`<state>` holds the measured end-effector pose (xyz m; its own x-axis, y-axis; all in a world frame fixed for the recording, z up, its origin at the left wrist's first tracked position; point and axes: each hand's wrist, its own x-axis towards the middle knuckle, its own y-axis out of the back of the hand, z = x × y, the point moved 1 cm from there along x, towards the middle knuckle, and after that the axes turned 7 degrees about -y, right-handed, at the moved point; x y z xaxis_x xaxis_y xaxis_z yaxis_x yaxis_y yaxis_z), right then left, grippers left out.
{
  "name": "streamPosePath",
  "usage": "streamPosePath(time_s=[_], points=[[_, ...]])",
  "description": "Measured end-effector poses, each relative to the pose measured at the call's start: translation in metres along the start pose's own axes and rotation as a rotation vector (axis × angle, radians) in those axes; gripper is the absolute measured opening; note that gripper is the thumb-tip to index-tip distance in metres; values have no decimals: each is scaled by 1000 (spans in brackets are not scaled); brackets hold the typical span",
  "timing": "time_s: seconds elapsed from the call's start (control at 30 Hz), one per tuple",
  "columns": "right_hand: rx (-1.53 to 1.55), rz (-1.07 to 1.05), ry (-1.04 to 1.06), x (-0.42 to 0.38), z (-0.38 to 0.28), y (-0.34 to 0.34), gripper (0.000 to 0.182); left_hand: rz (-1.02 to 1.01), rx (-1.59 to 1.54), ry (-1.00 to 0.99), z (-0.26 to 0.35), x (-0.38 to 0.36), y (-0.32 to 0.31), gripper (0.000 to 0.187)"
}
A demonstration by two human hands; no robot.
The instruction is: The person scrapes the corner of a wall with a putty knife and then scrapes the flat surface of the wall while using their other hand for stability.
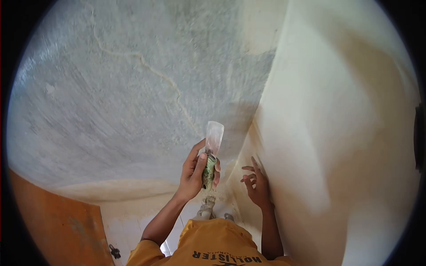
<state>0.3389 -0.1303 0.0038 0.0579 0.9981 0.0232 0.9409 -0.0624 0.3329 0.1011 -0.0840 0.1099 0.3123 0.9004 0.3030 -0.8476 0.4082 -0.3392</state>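
A putty knife (209, 170) with a green, worn handle and a flat, whitish metal blade points up and away from me, in front of the grey wall. My left hand (194, 170) is wrapped round its handle, the thumb lying along it. To the right, my right hand (257, 182) holds nothing; its index finger is stretched out and the others are partly bent. That hand is beside the cream wall (301, 177), but whether it touches the wall is unclear. A crack (166, 80) runs down the rough grey wall (124, 97) towards the blade.
An orange-brown panel (57, 217) stands at the lower left, with a small dark object (114, 251) beside it. Pale floor tiles (128, 226) show below. The grey and cream walls meet in a corner. A dark object (419, 137) is at the right edge.
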Motion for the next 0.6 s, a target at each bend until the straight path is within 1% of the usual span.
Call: streamPosePath(time_s=[0.03,0.07,0.13,0.2,0.3,0.4,0.5,0.53,0.6], points=[[34,-3,-12,-2,2,0,70,-47,-31,-6,12,10,-5,49],[46,-15,-3,-2,2,1,65,-107,41,7,23,21,-4,51],[78,-35,0,-3,-2,4,61,-171,-17,-80,44,48,-23,51],[71,-58,-13,-7,-1,3,55,-192,-105,-167,48,66,-38,52],[47,-77,10,-9,-1,4,54,-152,26,-264,50,87,-54,48],[79,-86,-28,-9,2,5,53,26,75,-362,39,90,-68,43],[88,-79,-49,-11,-5,5,53,134,25,-234,22,84,-66,41],[81,-78,-51,-11,-7,6,53,125,-18,-177,23,81,-69,44],[72,-74,-59,-11,-10,6,52,93,-172,-62,35,81,-76,45]])
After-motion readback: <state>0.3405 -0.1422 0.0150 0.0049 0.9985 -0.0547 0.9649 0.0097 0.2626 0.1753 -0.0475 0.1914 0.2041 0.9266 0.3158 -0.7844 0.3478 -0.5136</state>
